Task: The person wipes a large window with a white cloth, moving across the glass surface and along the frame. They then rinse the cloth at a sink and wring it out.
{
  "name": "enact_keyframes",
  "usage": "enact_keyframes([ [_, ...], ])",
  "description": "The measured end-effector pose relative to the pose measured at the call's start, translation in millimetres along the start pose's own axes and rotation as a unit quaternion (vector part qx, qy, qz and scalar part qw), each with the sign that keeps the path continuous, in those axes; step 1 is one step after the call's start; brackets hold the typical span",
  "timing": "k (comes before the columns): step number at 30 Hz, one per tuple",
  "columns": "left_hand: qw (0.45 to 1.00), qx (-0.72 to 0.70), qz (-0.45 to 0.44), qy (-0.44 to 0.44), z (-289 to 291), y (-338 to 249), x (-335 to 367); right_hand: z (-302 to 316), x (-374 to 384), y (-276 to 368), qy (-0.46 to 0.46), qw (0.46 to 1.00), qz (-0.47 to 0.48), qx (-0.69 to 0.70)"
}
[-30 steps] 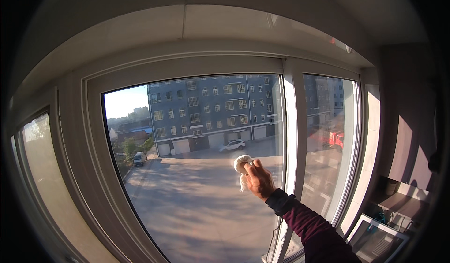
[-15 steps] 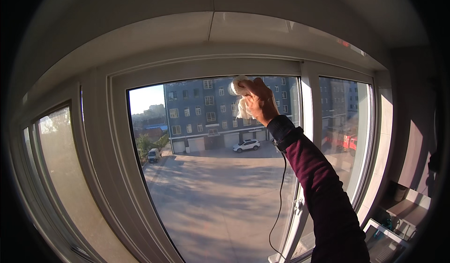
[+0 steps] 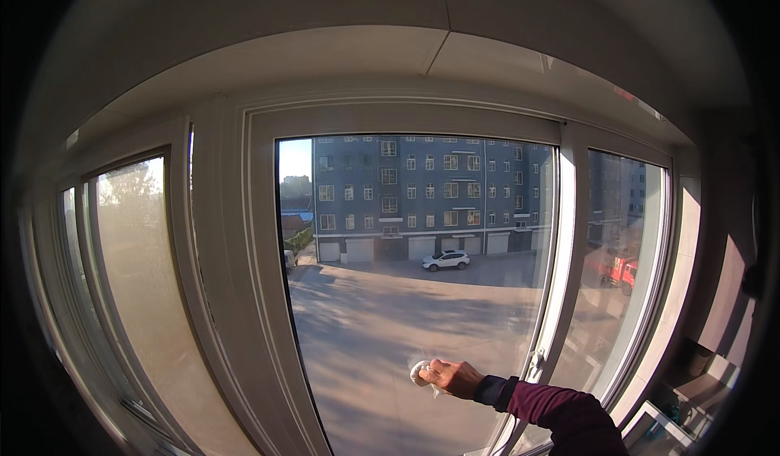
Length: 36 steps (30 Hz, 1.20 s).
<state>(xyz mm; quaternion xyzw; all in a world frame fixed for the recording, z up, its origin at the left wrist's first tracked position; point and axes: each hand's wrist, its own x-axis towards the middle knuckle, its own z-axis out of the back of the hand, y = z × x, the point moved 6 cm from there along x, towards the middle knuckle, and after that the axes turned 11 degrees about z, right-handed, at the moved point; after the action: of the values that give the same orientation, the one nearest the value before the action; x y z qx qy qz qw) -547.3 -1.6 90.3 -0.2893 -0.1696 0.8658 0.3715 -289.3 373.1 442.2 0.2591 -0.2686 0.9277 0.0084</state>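
Note:
My right hand [image 3: 457, 378] is closed around a crumpled white cloth [image 3: 419, 372] and holds it against the lower part of the middle window pane [image 3: 382, 318]. A dark red sleeve [image 3: 552, 406] covers my right forearm, which reaches in from the lower right. A thin cable runs down from the cuff. The pane sits in a pale frame [image 3: 264, 237], with a small white latch [image 3: 536, 360] on its right upright. My left hand is out of view.
On the left stands another window pane [image 3: 134, 237], hazy with light. A narrower pane [image 3: 626, 237] is at the right. Shelving [image 3: 707, 383] with several things stands at the lower right. Outside, a white car [image 3: 446, 260] is parked before a blue-grey building [image 3: 422, 180].
My right hand has swept the cloth from the top of the middle pane down to its lower part. The view has turned a little to the left.

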Motion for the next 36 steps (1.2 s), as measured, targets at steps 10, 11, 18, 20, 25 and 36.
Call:
enact_keyframes([
  [10, 1.000, -0.002, 0.009, 0.009, -13, 7, -3, 300, 213, -203, -0.344, 0.928, -0.020, -0.139],
  [11, 1.000, -0.002, 0.010, 0.011, -14, 8, -4, 288, 209, -194, -0.343, 0.928, -0.041, -0.139],
  [18, 1.000, 0.001, 0.012, 0.009, -29, 15, 0, 58, 101, -34, -0.122, 0.993, -0.004, 0.010],
  [20, 1.000, 0.002, 0.012, 0.010, -34, 17, 0, 20, 76, 10, -0.096, 0.991, 0.094, 0.016],
  [25, 1.000, 0.001, 0.012, 0.006, -45, 22, -1, 66, 94, -42, -0.073, 0.993, 0.078, -0.056],
  [36, 1.000, -0.019, 0.023, 0.009, -75, 29, 1, 215, 153, -155, -0.306, 0.930, -0.092, -0.181],
])
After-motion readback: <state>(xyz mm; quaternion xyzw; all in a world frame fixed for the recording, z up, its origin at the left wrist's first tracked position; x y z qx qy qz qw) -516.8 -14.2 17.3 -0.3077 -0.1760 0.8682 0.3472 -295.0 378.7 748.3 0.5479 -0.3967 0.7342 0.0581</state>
